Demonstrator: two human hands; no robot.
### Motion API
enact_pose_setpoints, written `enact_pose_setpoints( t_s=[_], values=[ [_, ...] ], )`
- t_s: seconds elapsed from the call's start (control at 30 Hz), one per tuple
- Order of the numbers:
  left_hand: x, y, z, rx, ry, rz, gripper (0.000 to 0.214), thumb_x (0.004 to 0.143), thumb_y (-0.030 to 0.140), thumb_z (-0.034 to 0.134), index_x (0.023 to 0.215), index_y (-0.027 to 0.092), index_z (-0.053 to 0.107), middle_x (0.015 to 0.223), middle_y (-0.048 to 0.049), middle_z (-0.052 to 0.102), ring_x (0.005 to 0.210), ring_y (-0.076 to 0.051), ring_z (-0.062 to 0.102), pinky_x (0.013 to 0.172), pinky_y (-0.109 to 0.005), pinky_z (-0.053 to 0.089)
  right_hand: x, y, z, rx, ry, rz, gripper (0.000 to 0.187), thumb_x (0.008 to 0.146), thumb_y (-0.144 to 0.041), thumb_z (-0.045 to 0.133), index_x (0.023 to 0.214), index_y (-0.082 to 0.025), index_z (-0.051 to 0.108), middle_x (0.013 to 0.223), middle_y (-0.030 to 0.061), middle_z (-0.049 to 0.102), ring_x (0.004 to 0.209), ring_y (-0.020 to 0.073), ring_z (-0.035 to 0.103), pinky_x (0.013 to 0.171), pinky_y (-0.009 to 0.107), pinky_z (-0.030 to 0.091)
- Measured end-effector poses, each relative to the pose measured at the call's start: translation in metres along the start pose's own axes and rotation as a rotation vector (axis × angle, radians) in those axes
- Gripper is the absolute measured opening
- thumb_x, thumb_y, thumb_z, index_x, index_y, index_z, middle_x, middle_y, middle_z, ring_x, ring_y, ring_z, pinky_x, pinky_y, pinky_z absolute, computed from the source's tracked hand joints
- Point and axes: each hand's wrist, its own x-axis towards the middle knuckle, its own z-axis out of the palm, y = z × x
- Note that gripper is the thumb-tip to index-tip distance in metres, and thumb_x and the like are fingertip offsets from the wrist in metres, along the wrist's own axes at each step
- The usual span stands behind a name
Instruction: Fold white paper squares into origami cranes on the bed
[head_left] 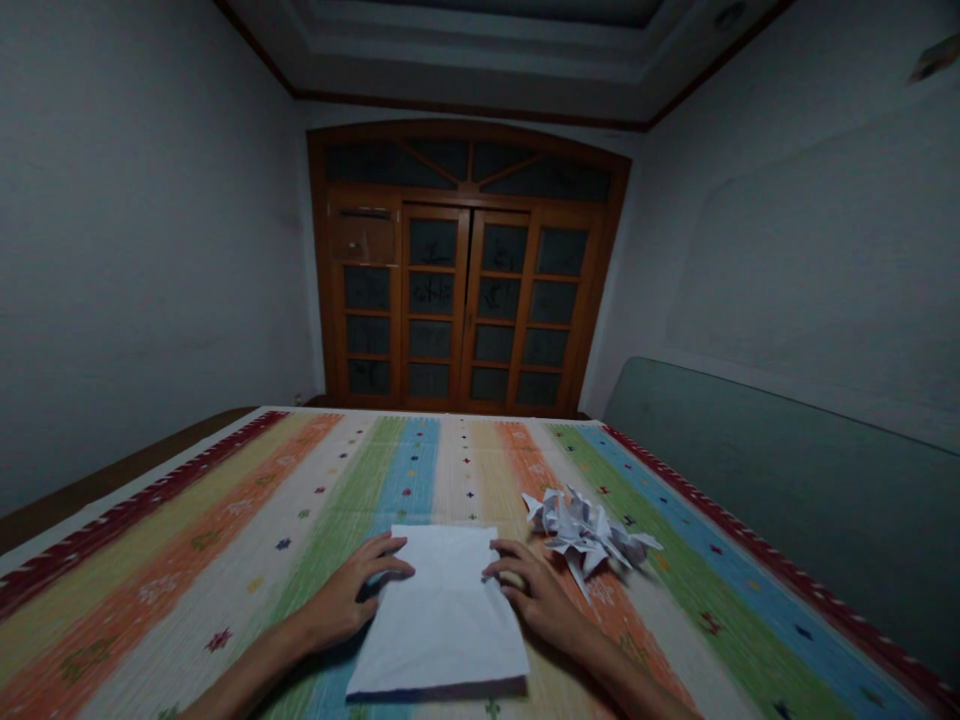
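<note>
So there's a white sheet of paper (450,620) lying on the near part of the counter (247,560), roughly in the middle, with a faint crease running across it. It has a hand on either side, so the two hands are well apart from each other. The left hand (356,590) has its fingers spread, fingertips over the paper's left edge. The right hand (531,592) does pretty much the same on the right edge, fingers bent. It's kinda dim, and the thumbs are hard to make out, so I honestly can't tell if either hand is pinching the paper or just resting on it.

Just past the right hand sits a pile of spiky folded white paper (589,535), pointy bits sticking out all over. Everything's on a striped cloth (405,465) in orange, green, blue, yellow and cream, with dark red borders and little motifs. Far back there's a wooden door set (469,300) with glass panes, and a pale panel (780,460) along the right.
</note>
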Motion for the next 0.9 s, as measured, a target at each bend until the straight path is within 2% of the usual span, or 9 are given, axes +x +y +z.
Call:
enact_pose_setpoints(
  t_s=[0.1,0.33,0.57,0.7,0.9],
  values=[
    [0.000,0.001,0.001,0.001,0.038,0.016,0.037,0.093,0.024,0.059,0.128,0.030,0.069,0.154,-0.0083,0.053,0.146,-0.032,0.041,0.119,-0.056,0.034,0.000,-0.003,0.000,0.007,-0.001,0.008,0.035,0.081,-0.009,0.057,0.108,-0.023,0.076,0.143,0.0138,0.057,0.137,0.0296,0.052,0.117,0.050,0.037],
    [0.001,0.008,-0.001,-0.008,0.092,0.028,0.028,0.096,0.036,0.059,0.118,0.032,0.075,0.147,-0.0079,0.060,0.142,-0.032,0.048,0.118,-0.052,0.037,-0.002,-0.005,0.003,0.042,0.015,-0.084,0.025,0.083,-0.019,0.066,0.105,-0.023,0.077,0.138,0.0154,0.058,0.132,0.0305,0.056,0.109,0.047,0.046],
    [0.004,-0.001,0.004,-0.070,0.122,0.044,0.025,0.094,0.034,0.059,0.103,0.032,0.082,0.137,-0.0069,0.068,0.137,-0.031,0.051,0.117,-0.054,0.037,-0.001,-0.005,0.002,0.017,0.053,-0.125,0.027,0.085,-0.016,0.058,0.097,-0.023,0.081,0.137,0.0132,0.061,0.129,0.0293,0.056,0.110,0.047,0.043],
    [0.006,0.005,0.002,-0.078,0.149,-0.021,0.027,0.094,0.043,0.059,0.095,0.031,0.084,0.131,-0.0068,0.072,0.132,-0.031,0.055,0.114,-0.049,0.042,0.001,-0.009,0.000,-0.005,0.069,-0.050,0.029,0.094,-0.031,0.057,0.085,-0.018,0.080,0.129,0.0143,0.067,0.119,0.0287,0.061,0.105,0.042,0.045],
    [0.009,0.009,-0.001,-0.021,0.182,-0.106,0.032,0.086,0.052,0.066,0.088,0.026,0.085,0.129,-0.0109,0.072,0.131,-0.036,0.055,0.114,-0.050,0.042,0.004,-0.006,0.002,-0.054,0.109,0.011,0.031,0.090,-0.038,0.064,0.072,-0.017,0.076,0.111,0.0139,0.072,0.107,0.0293,0.063,0.097,0.041,0.047]
  ],
)
